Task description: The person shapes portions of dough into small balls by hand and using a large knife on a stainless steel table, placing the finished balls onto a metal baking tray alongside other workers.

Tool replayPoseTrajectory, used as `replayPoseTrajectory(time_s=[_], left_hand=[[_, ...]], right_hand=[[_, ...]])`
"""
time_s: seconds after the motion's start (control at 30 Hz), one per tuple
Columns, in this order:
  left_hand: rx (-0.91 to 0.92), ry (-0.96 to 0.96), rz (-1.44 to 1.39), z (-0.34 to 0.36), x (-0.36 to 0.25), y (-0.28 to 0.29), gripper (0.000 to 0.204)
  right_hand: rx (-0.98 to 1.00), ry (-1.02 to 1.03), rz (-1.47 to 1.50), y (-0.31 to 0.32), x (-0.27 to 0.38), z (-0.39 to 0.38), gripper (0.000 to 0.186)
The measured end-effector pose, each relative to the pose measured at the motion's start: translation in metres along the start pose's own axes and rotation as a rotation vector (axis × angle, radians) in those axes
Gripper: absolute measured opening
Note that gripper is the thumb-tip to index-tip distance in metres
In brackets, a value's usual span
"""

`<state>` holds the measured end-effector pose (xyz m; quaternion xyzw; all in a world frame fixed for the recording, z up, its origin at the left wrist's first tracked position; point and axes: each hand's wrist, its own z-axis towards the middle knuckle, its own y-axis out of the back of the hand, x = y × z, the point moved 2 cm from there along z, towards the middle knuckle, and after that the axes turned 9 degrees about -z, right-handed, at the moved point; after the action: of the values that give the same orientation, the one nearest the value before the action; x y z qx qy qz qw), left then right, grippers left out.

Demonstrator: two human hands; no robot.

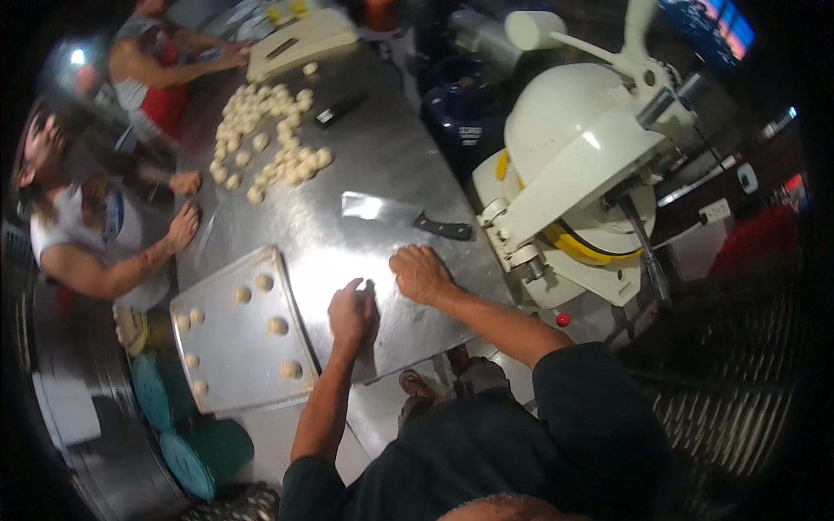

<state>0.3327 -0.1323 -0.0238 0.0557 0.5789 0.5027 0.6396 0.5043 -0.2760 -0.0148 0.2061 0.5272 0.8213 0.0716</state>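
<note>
My left hand [350,313] is over the steel table [391,343], near the right edge of a baking tray [234,334]. Its fingers are curled in, and whatever they may hold is hidden. Palm down, my right hand [422,274] rests on the tabletop with bent fingers; what lies under it, if anything, does not show. Just beyond it lies a cleaver [378,208], its black handle toward the right. Several dough balls [277,326] sit spaced apart on the tray. Farther up the table is a large cluster of dough balls [261,108].
A black-handled tool [339,109] lies beside the cluster, with a cream cutting board [300,42] at the far end. A big white machine [573,130] stands close on the right. Two people stand along the left side, one person's hand [182,227] at the table edge. Teal bins [204,451] stand below the tray.
</note>
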Motion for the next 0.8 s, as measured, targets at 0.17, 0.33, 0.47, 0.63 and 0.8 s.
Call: replayPoseTrajectory(time_s=[0.17,0.33,0.47,0.63,0.8], left_hand=[[0.050,0.362,-0.127,-0.028,-0.029,0.015,0.033],[0.076,-0.092,-0.211,-0.050,0.022,0.035,0.039],[-0.022,-0.030,-0.117,-0.027,-0.010,0.038,0.019],[-0.154,0.032,-0.076,-0.018,-0.017,0.006,0.019],[-0.096,-0.046,-0.273,-0.063,0.018,-0.011,0.030]], right_hand=[[0.199,-0.121,0.155,-0.009,0.029,-0.017,0.013],[0.176,0.423,0.192,0.015,-0.010,-0.083,0.015],[0.178,0.218,0.017,0.002,0.015,-0.038,0.014],[0.097,0.232,0.133,-0.012,0.025,-0.001,0.019],[0.200,0.471,0.255,0.011,-0.023,-0.065,0.013]])
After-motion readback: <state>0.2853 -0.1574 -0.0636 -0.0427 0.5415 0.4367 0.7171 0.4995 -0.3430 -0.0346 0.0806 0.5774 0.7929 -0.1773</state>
